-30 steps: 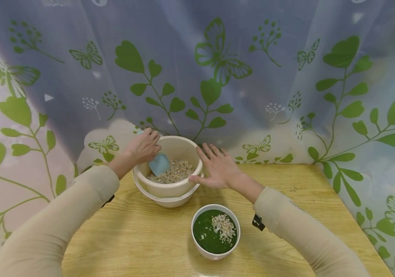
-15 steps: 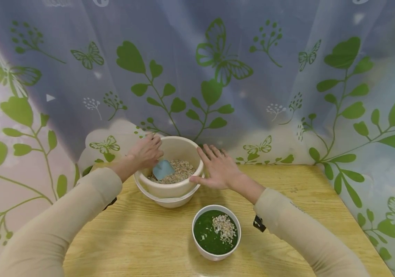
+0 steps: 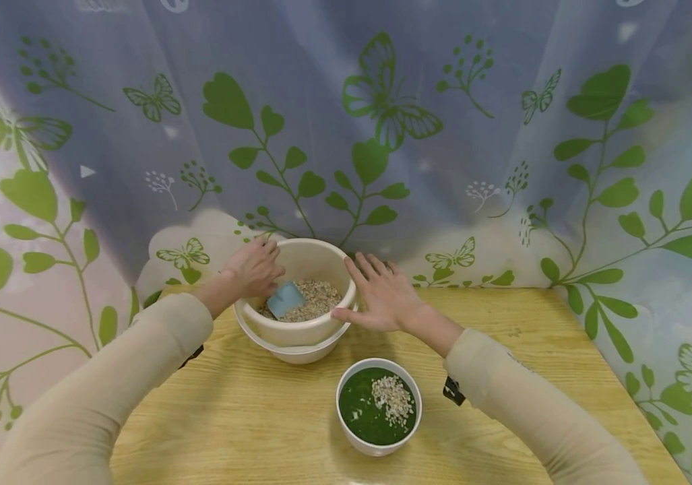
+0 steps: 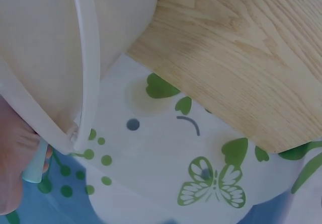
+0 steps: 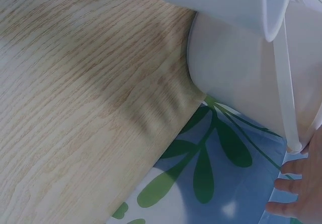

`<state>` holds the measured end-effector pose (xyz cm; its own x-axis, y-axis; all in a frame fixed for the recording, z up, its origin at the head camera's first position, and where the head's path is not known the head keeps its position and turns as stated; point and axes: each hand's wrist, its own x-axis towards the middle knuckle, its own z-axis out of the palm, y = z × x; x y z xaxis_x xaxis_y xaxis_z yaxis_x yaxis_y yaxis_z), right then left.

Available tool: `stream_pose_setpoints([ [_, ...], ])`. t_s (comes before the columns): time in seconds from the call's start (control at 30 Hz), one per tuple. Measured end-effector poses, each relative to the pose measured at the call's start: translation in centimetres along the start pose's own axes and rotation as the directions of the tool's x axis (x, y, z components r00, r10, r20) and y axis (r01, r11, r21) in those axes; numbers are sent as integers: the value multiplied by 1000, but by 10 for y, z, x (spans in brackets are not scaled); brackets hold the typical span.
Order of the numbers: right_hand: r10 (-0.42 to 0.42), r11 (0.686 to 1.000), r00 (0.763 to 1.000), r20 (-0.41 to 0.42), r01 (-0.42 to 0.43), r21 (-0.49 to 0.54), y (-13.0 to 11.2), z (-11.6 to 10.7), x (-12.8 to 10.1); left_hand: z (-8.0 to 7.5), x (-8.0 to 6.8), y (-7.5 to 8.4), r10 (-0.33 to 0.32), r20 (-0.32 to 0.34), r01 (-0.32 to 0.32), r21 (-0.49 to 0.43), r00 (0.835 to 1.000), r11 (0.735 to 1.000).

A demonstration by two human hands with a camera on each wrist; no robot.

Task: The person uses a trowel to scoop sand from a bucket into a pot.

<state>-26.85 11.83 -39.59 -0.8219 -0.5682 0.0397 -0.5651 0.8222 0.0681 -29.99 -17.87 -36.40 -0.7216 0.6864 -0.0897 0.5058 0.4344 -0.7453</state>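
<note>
The left hand grips the blue scoop, now dipped lower into the grain in the far cream bowl; the open right hand steadies its rim.

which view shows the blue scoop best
The head view. There the blue scoop shows its blade lying in the grain of the cream bowl, with the left hand gripping its handle. The left wrist view catches only a pale blue sliver of the handle beside the palm. The right wrist view shows none of it.
</note>
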Motion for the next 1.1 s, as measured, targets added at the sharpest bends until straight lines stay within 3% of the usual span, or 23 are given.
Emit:
stream_pose_setpoints([
  [0.17, 4, 1000, 1000, 3, -4, 3, 1, 1, 0, 1, 1, 2, 18, -4, -18, -51, 1000, 999],
  [0.37, 9, 1000, 1000, 8, -9, 2, 1, 2, 1, 1, 2, 3, 20, 12, -20, -42, 1000, 999],
  [0.63, 12, 1000, 1000, 11, -12, 10, 1, 3, 1, -3, 1, 4, 16, 69, -9, -107, 997, 994],
  [1.1, 7, 1000, 1000, 0, -7, 17, 0, 4, 2, -6, -3, 8, 19, 72, -5, -189, 997, 982],
])
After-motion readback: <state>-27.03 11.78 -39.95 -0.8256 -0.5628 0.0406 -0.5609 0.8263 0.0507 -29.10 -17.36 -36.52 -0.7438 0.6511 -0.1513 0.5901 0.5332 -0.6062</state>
